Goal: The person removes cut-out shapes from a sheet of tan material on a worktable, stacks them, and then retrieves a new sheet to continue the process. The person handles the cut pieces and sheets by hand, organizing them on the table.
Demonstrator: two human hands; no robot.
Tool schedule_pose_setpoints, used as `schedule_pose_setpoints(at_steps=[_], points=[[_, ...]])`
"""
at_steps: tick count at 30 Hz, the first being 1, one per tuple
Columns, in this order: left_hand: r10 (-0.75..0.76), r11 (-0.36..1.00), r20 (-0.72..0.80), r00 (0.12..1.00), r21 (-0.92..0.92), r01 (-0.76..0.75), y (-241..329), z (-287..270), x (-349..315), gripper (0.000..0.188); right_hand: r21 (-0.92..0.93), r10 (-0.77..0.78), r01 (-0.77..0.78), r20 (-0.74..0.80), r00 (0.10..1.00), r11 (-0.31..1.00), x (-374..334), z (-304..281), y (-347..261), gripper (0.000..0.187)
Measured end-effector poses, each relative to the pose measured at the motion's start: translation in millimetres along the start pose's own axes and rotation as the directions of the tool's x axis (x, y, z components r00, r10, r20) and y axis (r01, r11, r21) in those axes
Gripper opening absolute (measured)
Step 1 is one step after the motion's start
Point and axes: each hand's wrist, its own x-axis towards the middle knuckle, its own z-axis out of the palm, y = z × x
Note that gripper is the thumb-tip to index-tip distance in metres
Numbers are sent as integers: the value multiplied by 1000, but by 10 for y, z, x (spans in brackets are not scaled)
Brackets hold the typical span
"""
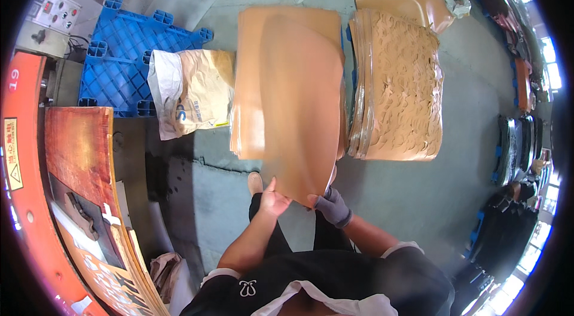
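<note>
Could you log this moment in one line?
left hand: holds tan sheet; right hand: gloved, holds same sheet; sheet: extends over tan stack

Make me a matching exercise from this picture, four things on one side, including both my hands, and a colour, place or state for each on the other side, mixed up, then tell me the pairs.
Column one:
1. Left hand
2. Right hand
3. Sack
4. Stack on the right

Column two:
A. Pale and crumpled, just left of the middle stack
B. Wearing a grey glove
C. Covered on top with curved cuts
D. Bare, at the near edge of the smooth tan sheet

Right pairs: 1-D, 2-B, 3-A, 4-C.
</note>
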Motion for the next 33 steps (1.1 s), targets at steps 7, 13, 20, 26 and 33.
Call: schedule_pose_setpoints(at_steps=[7, 13, 20, 26, 33], points=[[237, 957, -117, 964, 198, -211, 392, -157, -457, 31, -22, 69, -69, 7, 998, 997, -224, -4, 337, 23], [738, 568, -150, 658, 665, -485, 700, -127, -716, 31, -387, 211, -141, 146, 967, 911, -290, 270, 641, 30], [664, -571, 461, 588, 821, 1, 861, 632, -1508, 28, -859, 455, 192, 427, 782, 475, -256, 950, 746, 39], [390, -780, 611, 689, 617, -105, 561, 1285, -2500, 34, -624, 483, 34, 636, 602, 780, -216, 640, -440, 33], [326, -805, 707, 628, 556, -209, 329, 1755, -3789, 36, -568, -478, 819, 742, 469, -77, -6, 779, -1991, 48]])
